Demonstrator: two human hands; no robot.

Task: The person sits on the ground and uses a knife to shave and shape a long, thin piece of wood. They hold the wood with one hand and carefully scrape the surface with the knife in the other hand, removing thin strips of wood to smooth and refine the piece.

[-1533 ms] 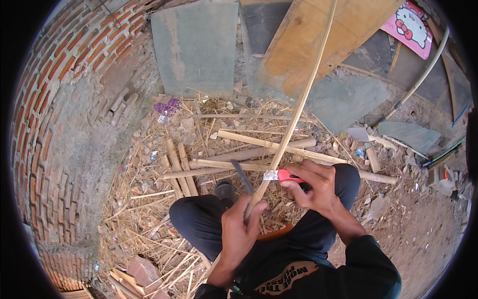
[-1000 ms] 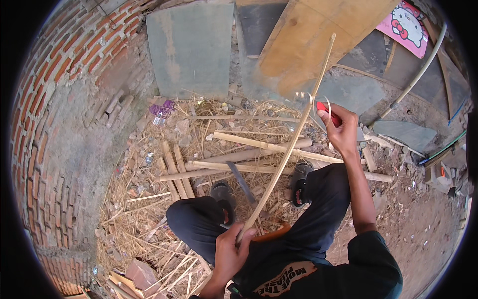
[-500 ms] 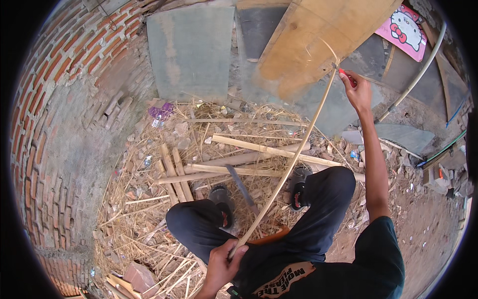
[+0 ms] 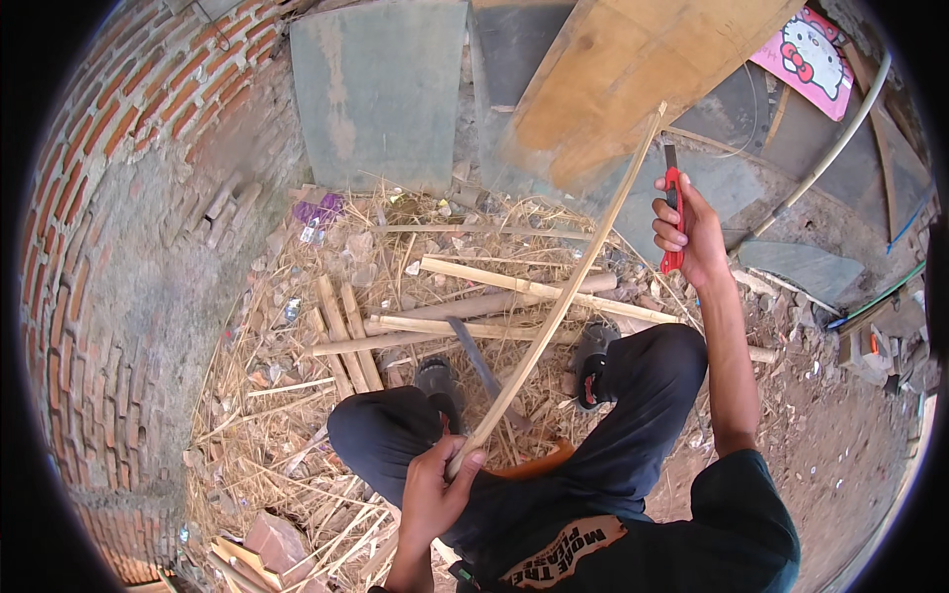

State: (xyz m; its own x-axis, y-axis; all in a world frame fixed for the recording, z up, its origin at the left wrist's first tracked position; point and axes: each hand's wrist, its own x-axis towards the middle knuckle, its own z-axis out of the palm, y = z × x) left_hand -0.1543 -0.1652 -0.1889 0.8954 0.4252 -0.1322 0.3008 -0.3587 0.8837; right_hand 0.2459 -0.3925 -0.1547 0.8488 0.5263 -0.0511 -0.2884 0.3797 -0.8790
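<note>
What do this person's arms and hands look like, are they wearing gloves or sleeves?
No gloves: both the left hand and the right hand are bare, and so are the forearms. The right arm shows a short black sleeve ending above the elbow, part of a black T-shirt with a pale printed patch on the chest. No watch, ring or bracelet is visible on either wrist.
</note>
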